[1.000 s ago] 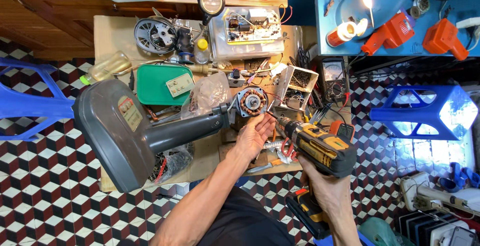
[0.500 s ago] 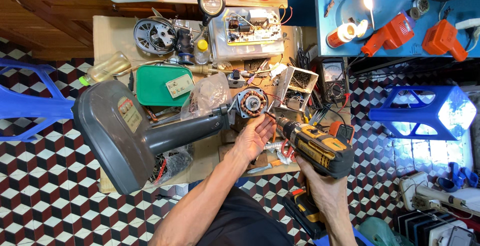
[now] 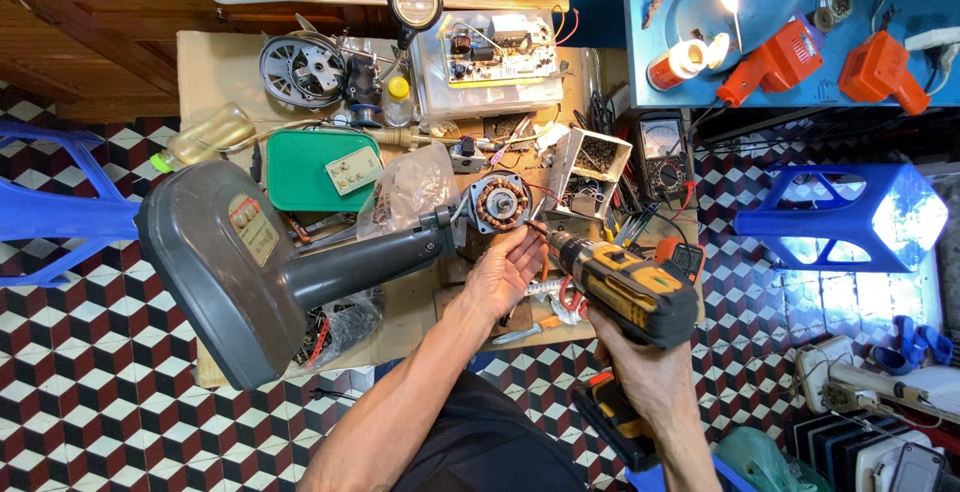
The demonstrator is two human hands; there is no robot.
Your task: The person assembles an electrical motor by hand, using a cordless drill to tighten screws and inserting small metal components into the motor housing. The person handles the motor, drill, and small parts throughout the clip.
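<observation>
Fan lies on its side across tabletop (image 3: 215,62): grey fan base (image 3: 215,272) left, neck running right to exposed motor (image 3: 498,202), giving side access. Left hand (image 3: 505,270) just near of motor, fingers curled, steadying. Right hand (image 3: 640,357) wrapped tight round yellow cordless drill (image 3: 625,287), long axis pointing far-left, tip at motor.

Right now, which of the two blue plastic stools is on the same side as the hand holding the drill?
The blue stool at the picture's right, beside the right hand gripping the yellow drill. The other stool sits far left, beyond the grey fan base.
</observation>
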